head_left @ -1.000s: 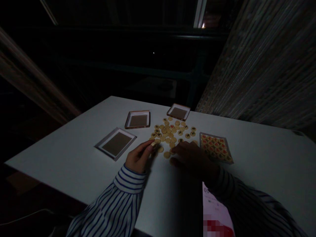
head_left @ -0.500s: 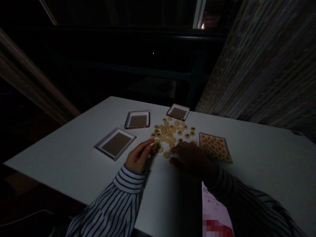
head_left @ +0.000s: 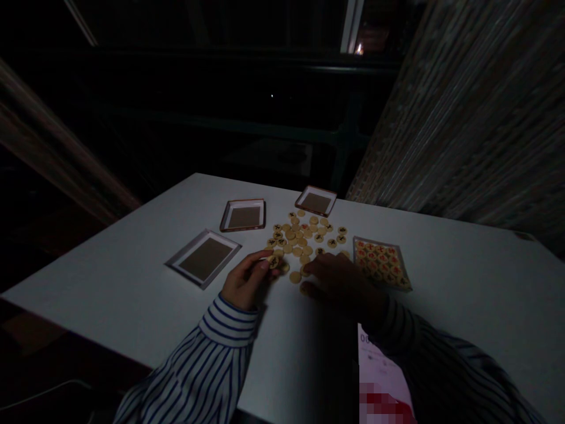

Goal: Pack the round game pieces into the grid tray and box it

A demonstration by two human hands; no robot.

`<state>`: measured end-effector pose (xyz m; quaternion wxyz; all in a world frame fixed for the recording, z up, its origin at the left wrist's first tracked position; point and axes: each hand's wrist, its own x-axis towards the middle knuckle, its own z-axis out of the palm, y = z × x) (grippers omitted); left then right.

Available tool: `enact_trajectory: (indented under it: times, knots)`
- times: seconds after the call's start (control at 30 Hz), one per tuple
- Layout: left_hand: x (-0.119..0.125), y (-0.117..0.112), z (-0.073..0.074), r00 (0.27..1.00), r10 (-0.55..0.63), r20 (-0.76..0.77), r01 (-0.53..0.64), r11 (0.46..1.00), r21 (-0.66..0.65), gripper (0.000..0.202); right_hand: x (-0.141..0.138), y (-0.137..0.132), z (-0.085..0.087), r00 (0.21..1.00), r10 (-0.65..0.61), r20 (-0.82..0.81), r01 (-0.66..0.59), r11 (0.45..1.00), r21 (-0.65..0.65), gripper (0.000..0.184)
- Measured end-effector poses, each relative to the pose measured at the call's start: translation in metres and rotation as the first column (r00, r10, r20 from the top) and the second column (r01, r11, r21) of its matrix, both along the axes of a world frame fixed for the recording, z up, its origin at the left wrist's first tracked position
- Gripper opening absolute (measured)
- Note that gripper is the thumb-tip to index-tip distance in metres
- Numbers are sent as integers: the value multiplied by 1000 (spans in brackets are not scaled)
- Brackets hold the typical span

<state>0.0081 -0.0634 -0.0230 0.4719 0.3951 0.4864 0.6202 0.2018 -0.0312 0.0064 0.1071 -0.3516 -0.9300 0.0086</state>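
Observation:
Between the thumb and fingers of my left hand [head_left: 245, 282] is a round wooden Chinese chess piece [head_left: 274, 261], its black character facing up toward me. My right hand [head_left: 342, 282] is low over the near right side of the loose xiangqi pieces [head_left: 300, 234], thumb and fingers apart. Its fingertips touch or nearly touch pieces on the table; deep shadow hides the exact contact. Some loose pieces show black characters, one shows red, and many show blank faces. Right of that hand, a shallow box [head_left: 408, 288] holds rows of pieces with red and black characters.
A grey-rimmed tray [head_left: 176, 265] lies at the left on the white table [head_left: 132, 259]. Two brown-edged trays, one left of centre [head_left: 265, 219] and one at the back [head_left: 334, 203], stand behind the pieces. A pink-white printed item [head_left: 382, 359] lies under my right forearm.
The chess piece in my left hand has tilted, so its black character shows more clearly. My right hand has barely moved. The whole view has shifted slightly.

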Motion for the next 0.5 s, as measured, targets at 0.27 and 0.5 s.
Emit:
enact_trajectory:
  times: [0.27,0.5]
  knots:
    - [0,-3,7,990,-68,125,77,995,-65,32,0,-1,4,1000,-7,-3,7,1000,-3,29]
    - [-1,-3,4,987,-71,141,83,993,-84,33,1,0,2,1000,1,-3,-1,1000,5,30]
